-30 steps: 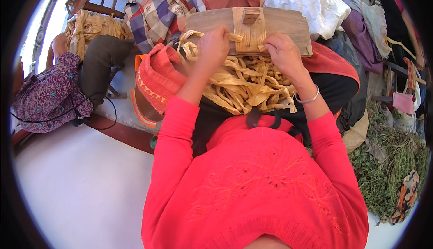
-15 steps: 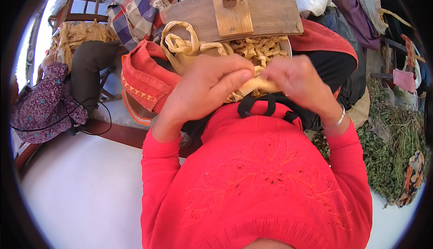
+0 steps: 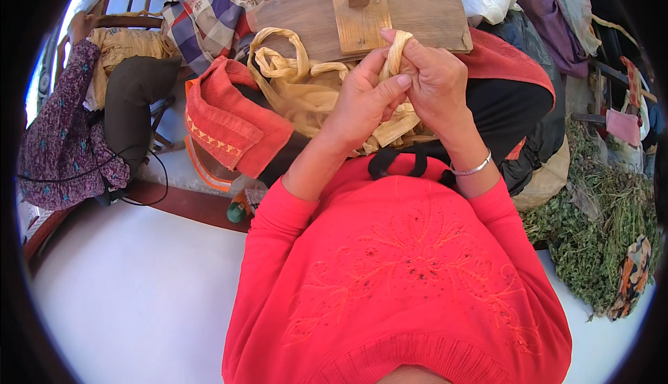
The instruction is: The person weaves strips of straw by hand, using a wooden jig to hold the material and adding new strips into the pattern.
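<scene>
My left hand (image 3: 365,98) is closed, its thumb and fingers pinching a pale yellow, fibrous strip (image 3: 394,53). Beside it, nearly touching, my right hand (image 3: 437,81) grips the same strip, which folds into a narrow loop above the fingers. A flattened length of strip hangs below both hands toward my lap. To the left, a long twisted strand (image 3: 287,64) of the same pale material curls over more loose strips. My hands and forearms hide much of the pile beneath them.
A wooden board (image 3: 431,18) with a crosspiece and small block lies just beyond my hands. Red towels (image 3: 240,123) cover my knees. Another person's purple patterned sleeve (image 3: 59,133) is at left. Dried green plants (image 3: 598,224) lie at right; checked cloth (image 3: 216,18) sits far left.
Both hands have moved up and come closer together, from low over the knotted pieces to near the board. The strip now forms a loop above the fingers. At left, the other person's arm has risen.
</scene>
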Demonstrator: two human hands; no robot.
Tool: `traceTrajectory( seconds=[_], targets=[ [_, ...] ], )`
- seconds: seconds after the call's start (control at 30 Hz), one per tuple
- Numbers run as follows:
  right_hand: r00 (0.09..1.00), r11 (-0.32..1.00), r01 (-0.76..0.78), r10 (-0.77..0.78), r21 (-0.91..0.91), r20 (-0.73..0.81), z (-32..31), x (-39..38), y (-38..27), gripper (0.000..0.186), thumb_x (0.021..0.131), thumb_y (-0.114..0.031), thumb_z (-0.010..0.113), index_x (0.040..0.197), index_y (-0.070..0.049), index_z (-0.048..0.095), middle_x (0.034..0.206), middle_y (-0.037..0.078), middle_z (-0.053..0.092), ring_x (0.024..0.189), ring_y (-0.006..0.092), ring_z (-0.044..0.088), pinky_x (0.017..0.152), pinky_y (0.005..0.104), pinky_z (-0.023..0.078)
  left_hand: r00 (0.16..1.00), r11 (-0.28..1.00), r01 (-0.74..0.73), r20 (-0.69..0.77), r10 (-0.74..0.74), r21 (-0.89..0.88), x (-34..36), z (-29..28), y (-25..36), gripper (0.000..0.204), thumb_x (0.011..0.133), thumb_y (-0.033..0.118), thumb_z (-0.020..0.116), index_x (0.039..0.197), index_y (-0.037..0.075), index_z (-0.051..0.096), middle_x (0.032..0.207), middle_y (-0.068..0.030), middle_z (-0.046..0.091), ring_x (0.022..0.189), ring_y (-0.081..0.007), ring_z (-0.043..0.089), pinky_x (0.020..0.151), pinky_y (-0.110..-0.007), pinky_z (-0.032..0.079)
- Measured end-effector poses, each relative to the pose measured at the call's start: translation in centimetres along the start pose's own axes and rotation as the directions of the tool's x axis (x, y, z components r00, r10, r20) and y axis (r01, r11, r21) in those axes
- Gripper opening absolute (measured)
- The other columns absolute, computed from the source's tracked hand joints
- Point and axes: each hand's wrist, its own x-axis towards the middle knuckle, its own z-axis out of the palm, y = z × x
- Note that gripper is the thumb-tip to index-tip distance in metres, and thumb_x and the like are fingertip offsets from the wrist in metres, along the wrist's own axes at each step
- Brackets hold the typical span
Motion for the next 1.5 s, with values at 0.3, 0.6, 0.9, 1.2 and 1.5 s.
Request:
traceTrajectory(
  seconds=[0.3,0.6,0.9,1.2,1.5],
  targets=[
    [0.883,0.891,-0.399,0.311,0.214,0.353,2.4,-4.9,3.8,0.016,0.088,-0.024,0.06,0.086,-0.009,0.066,0.067,0.007,0.06,0.065,0.0181,0.061,0.057,0.0325,0.045,0.86,0.045,-0.264,0.214,0.462,0.963,0.2,-2.9,-2.7,0.016,0.085,0.008,0.056,0.101,0.006,0.057,0.076,-0.0078,0.058,0.065,-0.025,0.059,0.054,-0.035,0.046],
    [0.56,-0.291,-0.723,0.284,0.627,0.778,1.5,-4.5,1.8,0.018,0.091,-0.014,0.057,0.097,0.0,0.066,0.098,0.0,0.062,0.087,0.0097,0.058,0.074,0.0246,0.047,0.788,0.17,-0.447,0.297,0.539,0.878,0.3,-2.6,-3.6,0.041,0.083,0.011,0.061,0.122,0.002,0.051,0.114,-0.0173,0.057,0.097,-0.0359,0.058,0.08,-0.038,0.05],
    [0.974,0.887,-0.217,0.226,0.408,0.027,1.1,-2.0,0.6,0.009,0.078,0.001,0.061,0.086,0.0,0.066,0.114,0.012,0.056,0.099,0.0244,0.051,0.086,0.0315,0.041,0.875,0.459,-0.204,-0.049,0.482,0.864,2.6,-1.9,-1.2,0.017,0.087,0.011,0.055,0.1,-0.001,0.055,0.08,-0.0123,0.061,0.071,-0.0302,0.06,0.065,-0.038,0.048],
    [0.89,0.566,-0.378,0.44,0.733,0.119,1.7,-2.8,-0.4,0.005,0.078,0.001,0.065,0.083,0.004,0.066,0.11,0.01,0.055,0.085,0.0159,0.055,0.073,0.0246,0.043,0.974,0.977,0.152,-0.191,-0.122,0.15,-2.5,-4.3,-1.4,0.016,0.095,0.02,0.054,0.093,0.006,0.059,0.067,0.0028,0.051,0.053,-0.0025,0.04,0.046,-0.018,0.03],
    [0.819,0.356,-0.302,0.572,0.884,0.05,-3.7,-1.6,4.7,0.017,0.09,-0.012,0.061,0.101,0.0,0.066,0.115,0.008,0.058,0.099,0.0125,0.055,0.088,0.0243,0.042,0.951,0.94,0.255,-0.233,-0.202,0.227,-3.3,-8.0,-1.3,0.014,0.094,0.02,0.056,0.092,0.007,0.058,0.066,0.0044,0.048,0.05,-0.0034,0.036,0.044,-0.018,0.026]
  ],
)
